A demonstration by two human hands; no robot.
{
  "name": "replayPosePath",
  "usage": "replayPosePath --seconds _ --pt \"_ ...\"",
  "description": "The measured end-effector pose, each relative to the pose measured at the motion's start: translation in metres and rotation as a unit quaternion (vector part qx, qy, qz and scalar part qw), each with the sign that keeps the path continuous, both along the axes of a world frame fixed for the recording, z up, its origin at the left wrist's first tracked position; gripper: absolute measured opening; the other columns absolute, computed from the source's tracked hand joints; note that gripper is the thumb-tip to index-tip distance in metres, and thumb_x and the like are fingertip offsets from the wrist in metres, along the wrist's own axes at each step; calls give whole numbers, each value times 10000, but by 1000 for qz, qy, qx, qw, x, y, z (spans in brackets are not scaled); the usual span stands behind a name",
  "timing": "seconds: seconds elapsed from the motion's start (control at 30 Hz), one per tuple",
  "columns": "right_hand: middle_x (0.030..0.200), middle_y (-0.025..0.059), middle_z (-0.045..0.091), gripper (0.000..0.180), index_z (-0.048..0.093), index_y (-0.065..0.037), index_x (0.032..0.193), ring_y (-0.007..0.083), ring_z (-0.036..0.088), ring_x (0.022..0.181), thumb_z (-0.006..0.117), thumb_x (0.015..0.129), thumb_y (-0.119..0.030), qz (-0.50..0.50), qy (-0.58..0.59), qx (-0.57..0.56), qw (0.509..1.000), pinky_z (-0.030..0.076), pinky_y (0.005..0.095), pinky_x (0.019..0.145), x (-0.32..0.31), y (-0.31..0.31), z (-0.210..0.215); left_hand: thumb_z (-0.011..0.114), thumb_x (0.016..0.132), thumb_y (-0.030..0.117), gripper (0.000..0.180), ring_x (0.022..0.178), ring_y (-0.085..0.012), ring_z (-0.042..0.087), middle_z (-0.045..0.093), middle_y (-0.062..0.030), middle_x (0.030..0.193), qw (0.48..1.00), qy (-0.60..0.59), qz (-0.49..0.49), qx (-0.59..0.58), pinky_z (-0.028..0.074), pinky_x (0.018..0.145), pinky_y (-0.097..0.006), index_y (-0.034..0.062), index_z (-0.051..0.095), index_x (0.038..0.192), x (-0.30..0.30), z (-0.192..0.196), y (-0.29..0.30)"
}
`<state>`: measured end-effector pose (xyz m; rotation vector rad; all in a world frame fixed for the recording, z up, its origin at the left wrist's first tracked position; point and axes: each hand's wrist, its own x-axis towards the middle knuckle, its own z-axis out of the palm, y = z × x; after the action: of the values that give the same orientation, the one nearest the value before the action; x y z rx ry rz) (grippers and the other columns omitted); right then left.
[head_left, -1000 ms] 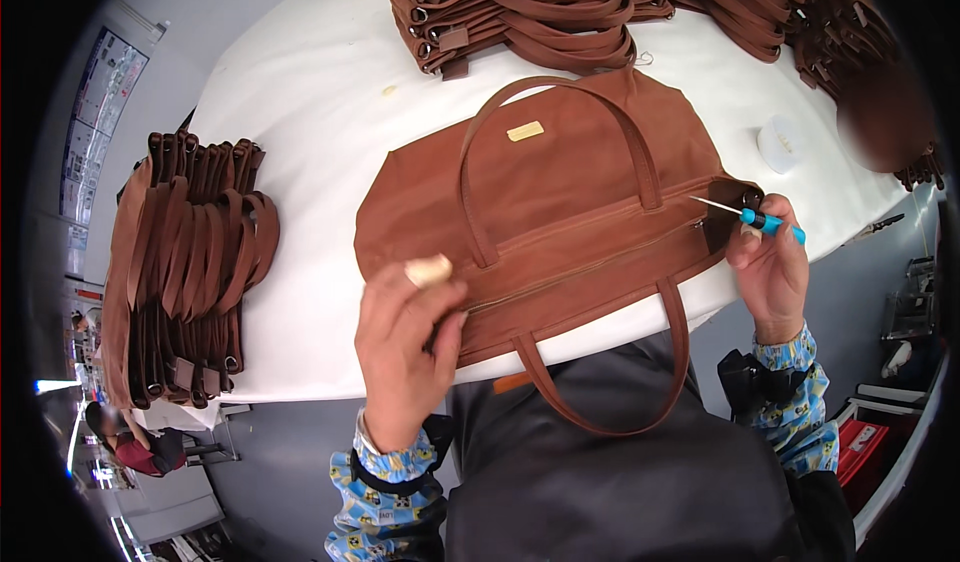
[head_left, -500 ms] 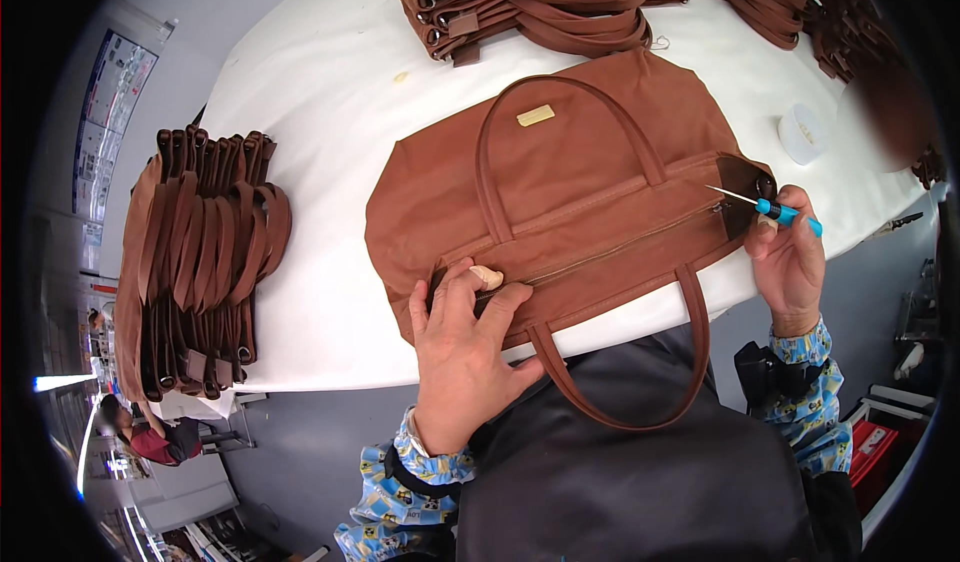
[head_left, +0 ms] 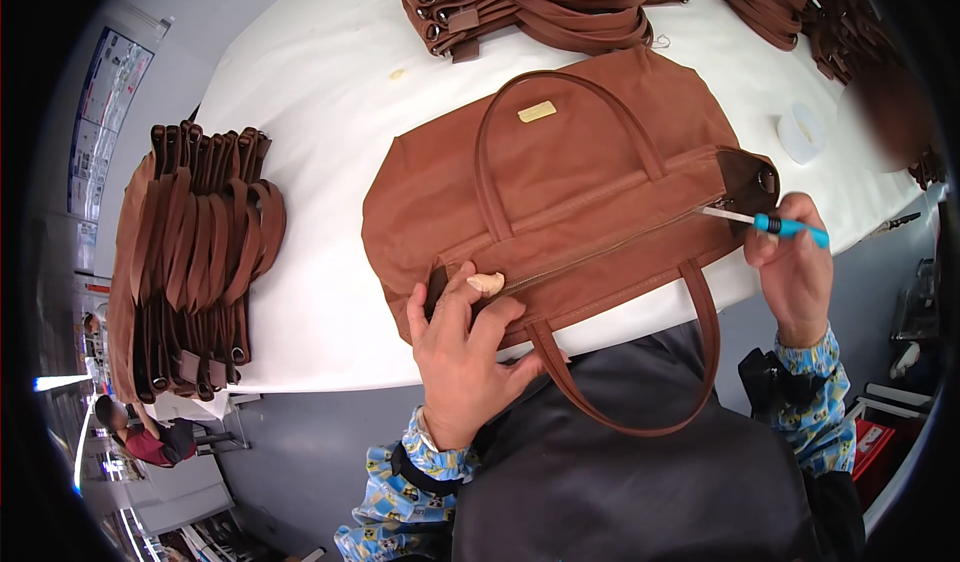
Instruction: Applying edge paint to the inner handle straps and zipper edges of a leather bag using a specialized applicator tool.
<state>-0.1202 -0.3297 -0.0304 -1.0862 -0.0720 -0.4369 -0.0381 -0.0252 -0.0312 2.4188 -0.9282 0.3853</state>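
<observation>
Head cam, L of worn pair: fisheye, looks down fr above, fairly near bag (head_left: 572,177) & surface (head_left: 320,112), floor (head_left: 290,432) twd edges

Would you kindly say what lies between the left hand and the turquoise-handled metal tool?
The head view shows the straight zipper of the brown handbag.

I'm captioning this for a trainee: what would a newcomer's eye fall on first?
The brown bag mid-picture on the white table probably comes first. Next, the blue-handled tool in the right hand, its tip near the zipper. Then the brown stack with looped straps at left.
</observation>
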Motion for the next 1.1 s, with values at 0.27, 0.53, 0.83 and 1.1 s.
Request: replayPosePath --seconds 0.27,0.53,0.83,1.1 --pt "914 88 655 330 635 2 987 263 566 762 735 692 -108 189 -31 -436 879 460 326 713 14 43 47 781 549 225 307 1061 -271 571 606 -49 1044 999 -25 32 -36 239 982 -482 134 520 681 -9 -3 1" --pt "922 37 660 285 644 -37 996 256 563 826 714 735 -126 209 0 -485 849 467 337 738 20 58 32 776 549 211 285 1069 -269 571 623 -61 1056 998 -23 32 -56 225 996 -490 141 524 663 -8 -13 2" --pt "914 46 665 298 644 -41 1001 263 580 845 721 728 -132 213 14 -494 843 469 344 746 22 58 34 787 541 250 299 1084 -267 563 623 -60 1061 998 -19 35 -46 218 1002 -492 145 535 663 -9 -10 3" --pt "905 52 667 325 641 -41 1018 264 577 850 731 717 -123 209 16 -488 847 467 347 755 21 57 31 789 533 246 301 1085 -265 564 624 -60 1058 998 -18 35 -43 220 1003 -486 144 538 664 -9 -11 2"
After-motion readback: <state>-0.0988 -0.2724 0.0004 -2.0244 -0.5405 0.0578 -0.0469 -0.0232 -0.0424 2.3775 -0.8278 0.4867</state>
